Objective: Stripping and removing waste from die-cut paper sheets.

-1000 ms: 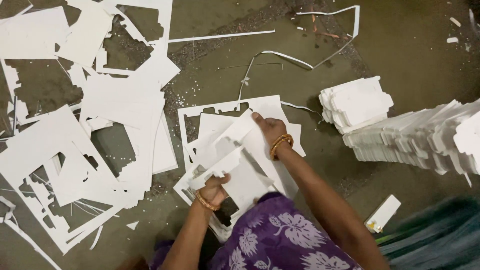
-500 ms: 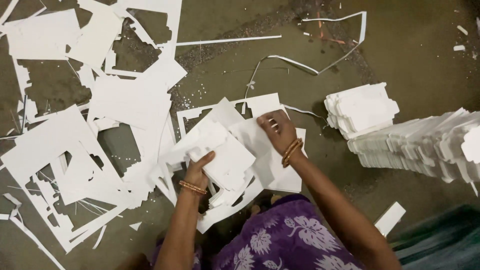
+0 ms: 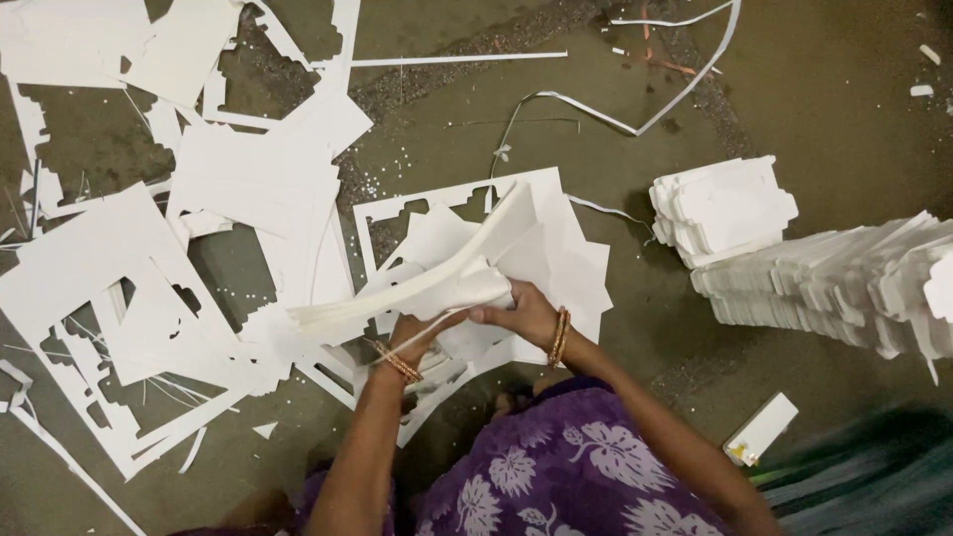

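A purple garment printed with pale lilac leaf and flower shapes [image 3: 576, 476] is worn. Both forearms are left bare. Thin orange-gold bangles are worn on the left wrist [image 3: 399, 364], and a thicker stack on the right wrist [image 3: 559, 336].

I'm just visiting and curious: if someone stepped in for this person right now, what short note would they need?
Left hand: gripping the bundle of white card sheets from below.
Right hand: pinching the bundle's near end.
The bundle is lifted, bent, above a cut-out waste sheet on the floor.
Done: neat stacks of punched blanks at right, a longer row beside them.
Left: the held bundle is unsorted; waste frames lie scattered at left.
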